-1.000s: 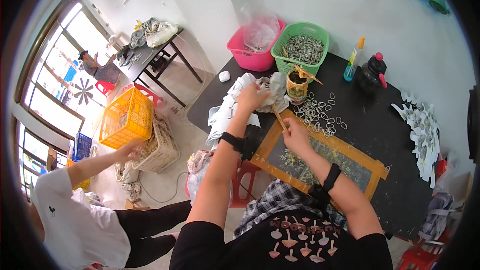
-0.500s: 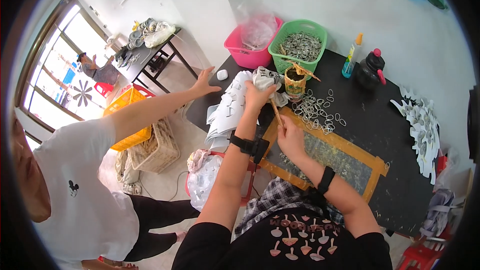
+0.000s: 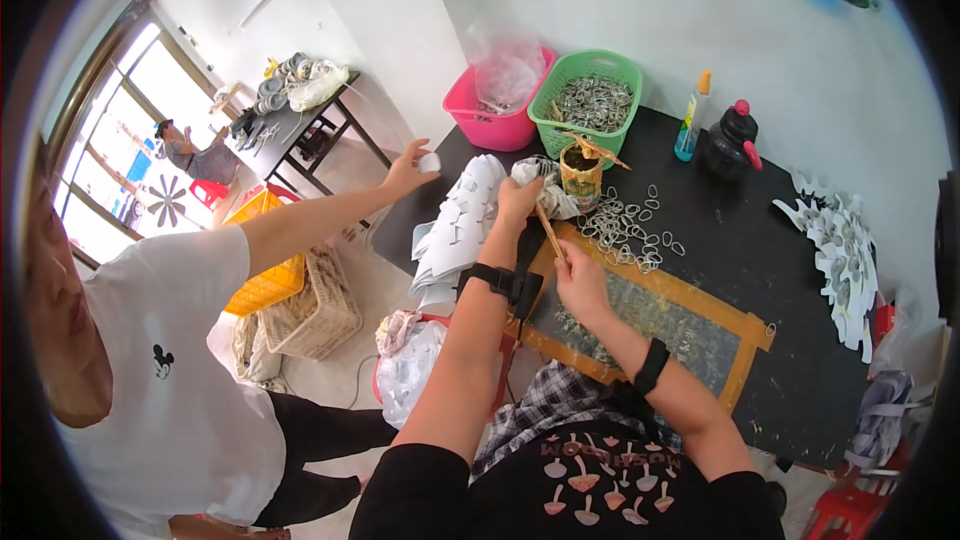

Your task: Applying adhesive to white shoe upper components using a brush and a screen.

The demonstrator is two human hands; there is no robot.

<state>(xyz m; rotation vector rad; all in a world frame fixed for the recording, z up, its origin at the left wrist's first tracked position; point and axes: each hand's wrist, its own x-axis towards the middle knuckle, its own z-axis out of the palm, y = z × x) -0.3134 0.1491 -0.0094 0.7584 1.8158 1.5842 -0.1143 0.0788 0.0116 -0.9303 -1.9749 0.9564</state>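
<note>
My left hand (image 3: 519, 198) is closed on a crumpled whitish cloth (image 3: 553, 202) at the back of the black table (image 3: 715, 225). My right hand (image 3: 583, 283) grips a thin wooden stick (image 3: 549, 230) whose upper end reaches the cloth by my left fingers; its far tip is hidden. Just right of the cloth stands a stained can (image 3: 581, 186) with a brush-like tool (image 3: 597, 148) lying across its rim. Loose oval metal rings (image 3: 628, 230) are scattered beside it. Left of my left hand lies a pile of overlapping white cut pieces (image 3: 458, 225).
A co-worker's hand (image 3: 408, 170) holds a small white rounded case (image 3: 429, 162) at the table's left edge. Behind are a pink basket (image 3: 490, 128) and a green basket (image 3: 630, 130) of rings. A spray bottle (image 3: 692, 120), black kettle (image 3: 733, 145) and tape-edged sheet (image 3: 690, 315) are to the right.
The co-worker's hand has closed around the small white case, which lay on the table before, and lifted it. My hands keep their hold on the cloth and stick, with little movement.
</note>
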